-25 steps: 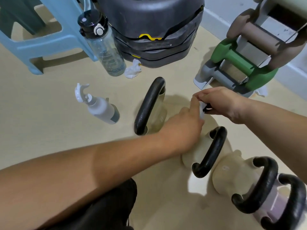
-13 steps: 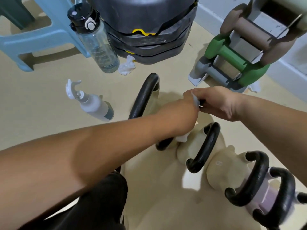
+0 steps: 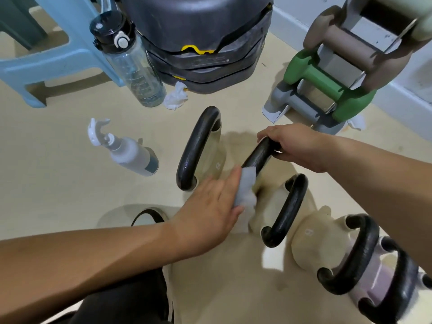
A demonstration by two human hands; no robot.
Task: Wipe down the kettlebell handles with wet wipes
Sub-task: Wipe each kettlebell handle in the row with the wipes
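Observation:
Several cream kettlebells with black handles stand in a row on the beige floor. My right hand [image 3: 297, 146] grips the far end of one black handle [image 3: 256, 160]. My left hand [image 3: 210, 211] presses a white wet wipe [image 3: 245, 188] against the near end of that same handle, fingers wrapped round the wipe. A larger kettlebell handle [image 3: 196, 148] stands just left of it. Another handle [image 3: 285, 211] stands to the right, and two more [image 3: 350, 256] lie beyond at the lower right.
A white spray bottle [image 3: 131, 153] lies on the floor at left. A clear water bottle [image 3: 133, 61], a blue stool [image 3: 53, 54] and a black weight stack [image 3: 198, 43] stand at the back, with a crumpled wipe [image 3: 175, 97] near them. A rack with a green dumbbell [image 3: 327, 85] is at right.
My left hand has slid the wipe from beside my right hand down to the near end of the handle. My right hand stays on the far end.

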